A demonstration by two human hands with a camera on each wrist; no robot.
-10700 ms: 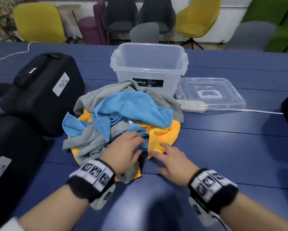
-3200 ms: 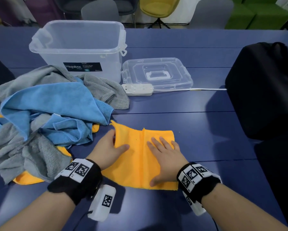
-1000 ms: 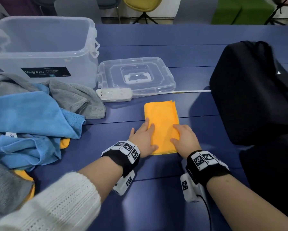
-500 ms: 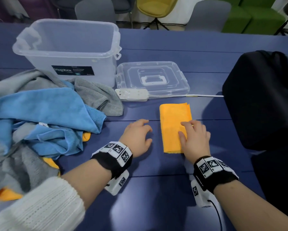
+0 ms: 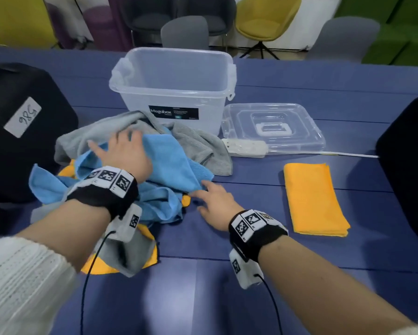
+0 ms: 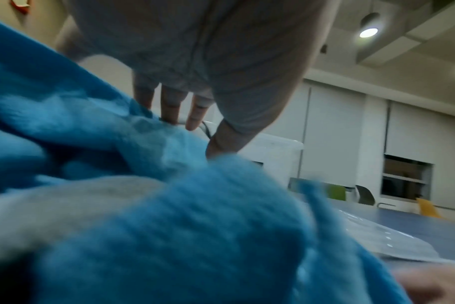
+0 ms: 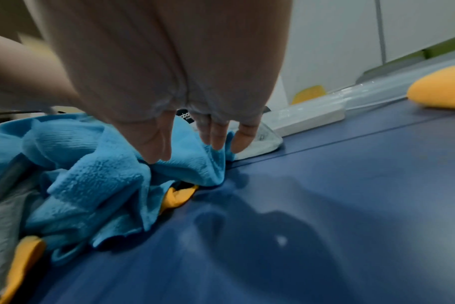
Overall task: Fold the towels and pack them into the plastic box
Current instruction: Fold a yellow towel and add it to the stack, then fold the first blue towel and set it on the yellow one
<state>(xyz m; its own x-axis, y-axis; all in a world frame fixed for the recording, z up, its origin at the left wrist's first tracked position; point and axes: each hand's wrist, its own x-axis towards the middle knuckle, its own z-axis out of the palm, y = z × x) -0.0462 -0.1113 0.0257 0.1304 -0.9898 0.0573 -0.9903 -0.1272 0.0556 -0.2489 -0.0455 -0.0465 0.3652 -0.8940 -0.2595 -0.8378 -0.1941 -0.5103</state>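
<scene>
A pile of loose towels lies left of centre, with a blue towel (image 5: 171,163) (image 7: 96,164) (image 6: 169,226) on top of a grey towel (image 5: 200,146) and orange ones. My left hand (image 5: 116,143) (image 6: 179,115) lies spread on the blue towel's top, fingers straight. My right hand (image 5: 203,193) (image 7: 195,148) touches the blue towel's near right corner with straight fingertips. A folded orange towel (image 5: 312,199) (image 7: 439,92) lies flat to the right, apart from both hands. The clear plastic box (image 5: 174,88) stands behind the pile with nothing in it.
The box's clear lid (image 5: 273,126) and a white power strip (image 5: 244,147) with its cable lie right of the box. A black case labelled 98G (image 5: 21,129) stands at the left and another black bag (image 5: 408,165) at the right. Chairs line the far side.
Both hands have left the folded orange towel and moved left to the pile. The left now rests on the blue towel and the right touches its corner.
</scene>
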